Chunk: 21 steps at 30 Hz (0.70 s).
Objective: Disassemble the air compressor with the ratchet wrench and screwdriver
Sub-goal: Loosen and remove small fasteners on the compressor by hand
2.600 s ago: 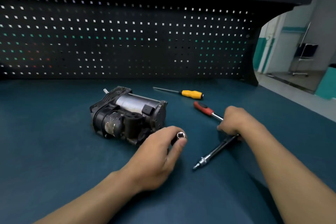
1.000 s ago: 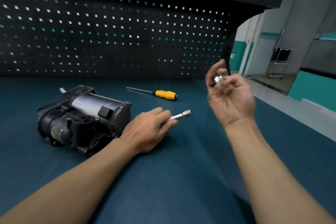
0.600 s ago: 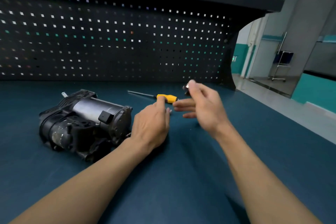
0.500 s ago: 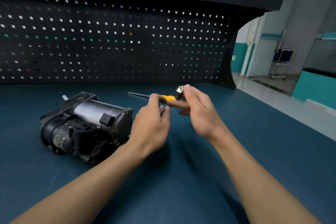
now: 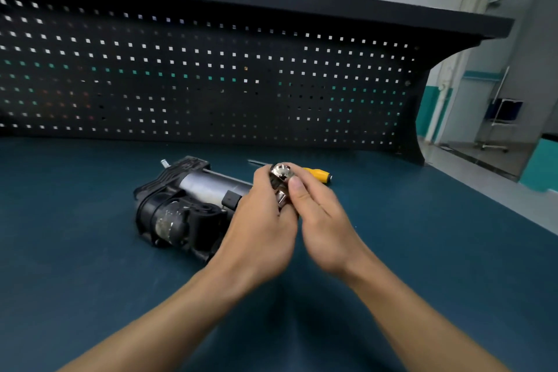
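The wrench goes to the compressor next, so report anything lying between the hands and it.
Nothing visible does. The left hand and right hand grip the ratchet wrench close beside the air compressor; the yellow screwdriver lies behind them, off that path.

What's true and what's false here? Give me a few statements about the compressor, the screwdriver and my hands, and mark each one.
1. The air compressor lies on the bench top. True.
2. The left hand grips the yellow-handled screwdriver. False: the screwdriver lies on the bench behind the hands, untouched. The left hand holds a shiny metal tool piece.
3. The right hand rests flat on the air compressor. False: it is raised beside the left hand, its thumb and fingers pinching the same shiny metal tool piece.
4. A black pegboard stands at the back of the bench top. True.
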Motion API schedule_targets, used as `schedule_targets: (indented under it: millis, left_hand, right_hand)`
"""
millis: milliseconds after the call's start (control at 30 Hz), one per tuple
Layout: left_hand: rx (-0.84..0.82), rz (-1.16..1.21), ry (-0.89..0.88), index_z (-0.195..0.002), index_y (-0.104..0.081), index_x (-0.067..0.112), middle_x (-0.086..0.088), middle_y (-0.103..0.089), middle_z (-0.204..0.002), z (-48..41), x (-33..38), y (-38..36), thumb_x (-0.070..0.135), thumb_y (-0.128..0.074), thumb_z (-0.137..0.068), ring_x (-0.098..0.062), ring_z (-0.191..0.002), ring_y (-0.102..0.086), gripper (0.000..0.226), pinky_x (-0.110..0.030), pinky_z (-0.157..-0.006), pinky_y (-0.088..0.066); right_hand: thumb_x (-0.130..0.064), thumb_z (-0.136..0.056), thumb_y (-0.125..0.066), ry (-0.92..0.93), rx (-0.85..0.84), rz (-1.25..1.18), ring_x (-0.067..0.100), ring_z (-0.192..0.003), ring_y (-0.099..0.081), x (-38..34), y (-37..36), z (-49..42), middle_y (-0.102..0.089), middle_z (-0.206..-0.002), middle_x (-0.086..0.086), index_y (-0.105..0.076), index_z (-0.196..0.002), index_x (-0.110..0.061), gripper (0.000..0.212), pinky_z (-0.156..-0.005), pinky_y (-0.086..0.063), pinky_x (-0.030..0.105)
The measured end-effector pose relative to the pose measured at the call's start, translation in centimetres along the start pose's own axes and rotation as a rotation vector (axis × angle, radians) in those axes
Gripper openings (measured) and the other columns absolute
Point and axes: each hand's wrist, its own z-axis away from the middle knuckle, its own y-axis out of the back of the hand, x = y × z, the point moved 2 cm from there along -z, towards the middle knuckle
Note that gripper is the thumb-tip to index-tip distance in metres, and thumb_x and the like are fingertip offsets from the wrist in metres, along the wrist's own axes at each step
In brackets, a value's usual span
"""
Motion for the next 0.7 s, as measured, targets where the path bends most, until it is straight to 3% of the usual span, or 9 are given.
schedule_targets:
  millis: [67, 167, 233, 300, 400, 500, 600, 700]
  left_hand:
    - [0.025, 0.055, 0.04, -0.109, -0.05, 0.032, 0.014, -0.067, -0.086, 0.1, 0.0, 0.3, 0.02, -0.054, -0.098, 0.007, -0.08, -0.061, 0.017, -0.008, -0.062, -0.044]
    - [0.04, 0.053, 0.057, -0.109, -0.051, 0.033, 0.014, -0.067, -0.085, 0.1, 0.0, 0.4, 0.018, -0.053, -0.097, 0.008, -0.079, -0.06, 0.02, -0.008, -0.06, -0.043]
    - [0.03, 0.023, 0.064, -0.107, -0.05, 0.034, 0.012, -0.065, -0.086, 0.1, 0.0, 0.3, 0.017, -0.052, -0.096, 0.005, -0.077, -0.059, 0.021, -0.012, -0.059, -0.043]
    - [0.021, -0.007, 0.053, -0.106, -0.048, 0.034, 0.011, -0.063, -0.083, 0.2, -0.1, 0.1, 0.015, -0.052, -0.094, 0.002, -0.071, -0.058, 0.023, -0.014, -0.055, -0.041]
    - [0.012, -0.032, 0.036, -0.109, -0.047, 0.035, 0.011, -0.062, -0.077, 0.5, -0.3, 0.0, 0.013, -0.052, -0.093, 0.001, -0.066, -0.059, 0.028, -0.014, -0.052, -0.038]
    - [0.015, 0.002, 0.037, -0.114, -0.048, 0.038, 0.023, -0.066, -0.088, 0.4, -0.4, 0.2, 0.012, -0.055, -0.093, 0.001, -0.076, -0.062, 0.034, -0.016, -0.06, -0.045]
    - [0.005, 0.023, 0.047, -0.117, -0.048, 0.038, 0.027, -0.066, -0.093, 0.4, -0.6, 0.7, 0.01, -0.056, -0.093, -0.004, -0.078, -0.065, 0.037, -0.026, -0.068, -0.051]
    - [0.011, 0.021, 0.04, -0.125, -0.048, 0.033, 0.018, -0.068, -0.088, 0.4, -0.7, 0.9, 0.01, -0.057, -0.093, -0.004, -0.079, -0.065, 0.041, -0.024, -0.071, -0.051]
  right_hand:
    - [-0.034, -0.099, -0.037, -0.005, -0.014, -0.017, 0.006, -0.111, -0.065, 0.0, -0.1, 0.1, -0.072, -0.113, -0.009, -0.06, -0.129, -0.018, 0.04, -0.097, -0.048, 0.022]
    - [-0.033, -0.099, -0.038, -0.005, 0.013, -0.032, 0.008, -0.114, -0.065, -0.1, 0.0, 0.2, -0.072, -0.116, -0.006, -0.06, -0.129, -0.017, 0.04, -0.099, -0.048, 0.024]
    - [-0.027, -0.104, -0.039, -0.013, 0.047, -0.091, 0.007, -0.111, -0.066, -0.2, 0.0, 0.2, -0.073, -0.112, -0.009, -0.063, -0.122, -0.021, 0.03, -0.097, -0.049, 0.022]
    - [-0.02, -0.108, -0.038, -0.042, 0.085, -0.149, 0.011, -0.107, -0.068, -0.4, 0.0, 0.0, -0.075, -0.108, -0.006, -0.066, -0.116, -0.022, 0.029, -0.097, -0.051, 0.025]
    - [-0.027, -0.101, -0.046, -0.076, 0.154, -0.216, 0.021, -0.106, -0.07, -0.8, -0.1, 0.0, -0.076, -0.106, 0.004, -0.072, -0.108, -0.019, 0.028, -0.098, -0.053, 0.032]
    - [-0.035, -0.093, -0.063, -0.127, 0.187, -0.358, 0.024, -0.096, -0.071, -1.0, -0.5, 0.1, -0.075, -0.1, 0.012, -0.073, -0.103, -0.011, 0.028, -0.087, -0.055, 0.033]
    - [-0.031, -0.085, -0.059, -0.174, 0.178, -0.446, 0.025, -0.092, -0.07, -0.9, -0.8, 0.3, -0.073, -0.098, 0.015, -0.072, -0.106, -0.004, 0.036, -0.08, -0.053, 0.031]
    - [-0.026, -0.081, -0.06, -0.182, 0.171, -0.504, 0.025, -0.089, -0.07, -1.2, -0.9, 0.4, -0.072, -0.099, 0.018, -0.078, -0.092, -0.017, 0.023, -0.08, -0.053, 0.034]
